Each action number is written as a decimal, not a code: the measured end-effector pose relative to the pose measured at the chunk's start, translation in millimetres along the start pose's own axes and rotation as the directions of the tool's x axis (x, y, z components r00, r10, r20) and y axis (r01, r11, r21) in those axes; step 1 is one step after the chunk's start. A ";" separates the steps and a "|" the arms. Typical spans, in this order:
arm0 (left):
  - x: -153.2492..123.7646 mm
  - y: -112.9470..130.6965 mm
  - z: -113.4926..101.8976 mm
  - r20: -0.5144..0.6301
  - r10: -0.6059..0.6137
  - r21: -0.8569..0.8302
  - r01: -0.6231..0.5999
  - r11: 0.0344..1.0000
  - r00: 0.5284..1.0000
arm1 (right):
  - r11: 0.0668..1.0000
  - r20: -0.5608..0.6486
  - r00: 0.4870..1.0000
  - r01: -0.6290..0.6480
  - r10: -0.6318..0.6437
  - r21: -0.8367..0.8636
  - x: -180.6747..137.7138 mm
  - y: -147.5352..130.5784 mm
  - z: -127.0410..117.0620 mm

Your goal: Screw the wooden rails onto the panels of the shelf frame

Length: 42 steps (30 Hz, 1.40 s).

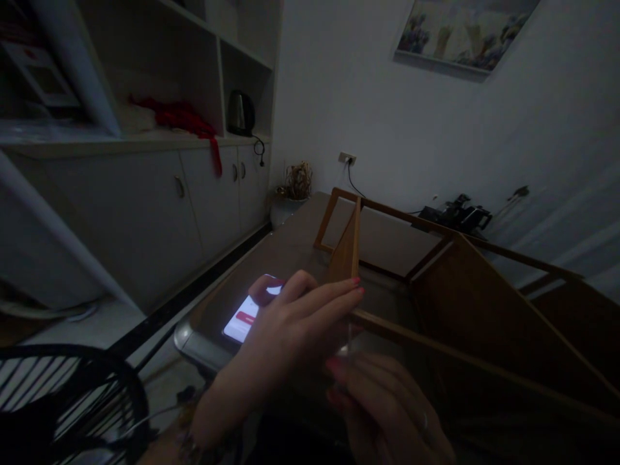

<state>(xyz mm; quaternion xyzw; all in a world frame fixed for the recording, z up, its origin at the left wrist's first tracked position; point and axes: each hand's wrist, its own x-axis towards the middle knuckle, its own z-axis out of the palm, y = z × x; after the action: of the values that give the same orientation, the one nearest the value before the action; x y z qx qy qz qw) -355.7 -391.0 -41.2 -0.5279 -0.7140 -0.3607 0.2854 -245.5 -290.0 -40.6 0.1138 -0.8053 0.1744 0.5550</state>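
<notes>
My left hand reaches over a lit phone lying on the dark table. Its thumb touches the top of the screen and its fingers stretch toward a wooden rack. The phone shows a white screen with a red button. My right hand is low in the foreground, its fingers curled together just under the left hand, close to the rack's front rail. Whether it holds anything is hidden in the dark.
The wooden rack with slanted panels covers the table's right half. White cabinets with shelves, a kettle and red cloth line the left wall. A black fan grille sits at lower left. A dried plant and a wall socket are beyond.
</notes>
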 end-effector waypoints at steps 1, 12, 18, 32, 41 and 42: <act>0.5 1.5 -0.6 0.003 -0.011 -0.003 0.011 1.000 1.000 | 1.000 0.014 1.000 0.023 -0.023 -0.003 -0.2 1.2 -0.9; -0.3 3.7 -1.0 0.039 -0.051 0.005 0.051 0.999 0.998 | 0.993 0.152 0.982 0.117 -0.116 0.004 -2.1 8.6 -12.6; -0.2 1.5 1.3 0.002 -0.024 -0.029 0.024 0.999 1.000 | 0.993 0.074 0.991 0.115 -0.114 0.002 2.9 5.0 -5.4; -0.1 1.6 -0.2 -0.005 -0.017 -0.034 0.017 0.999 1.000 | 0.998 0.038 0.998 0.058 -0.057 -0.025 -2.4 -0.4 -0.7; -2.8 0.2 1.6 0.013 -0.018 -0.044 0.018 0.999 1.000 | 0.999 0.106 0.994 0.024 -0.028 0.035 0.4 -1.2 -1.6; -3.4 0.0 1.7 0.021 -0.016 -0.046 0.017 0.999 1.000 | 0.999 0.127 0.992 0.013 -0.017 0.038 0.9 -1.4 -1.4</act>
<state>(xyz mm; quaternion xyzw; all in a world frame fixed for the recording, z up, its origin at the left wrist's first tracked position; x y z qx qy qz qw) -354.8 -391.5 -44.8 -0.5321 -0.7127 -0.3740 0.2628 -244.2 -290.7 -39.1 0.1411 -0.8349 0.1774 0.5015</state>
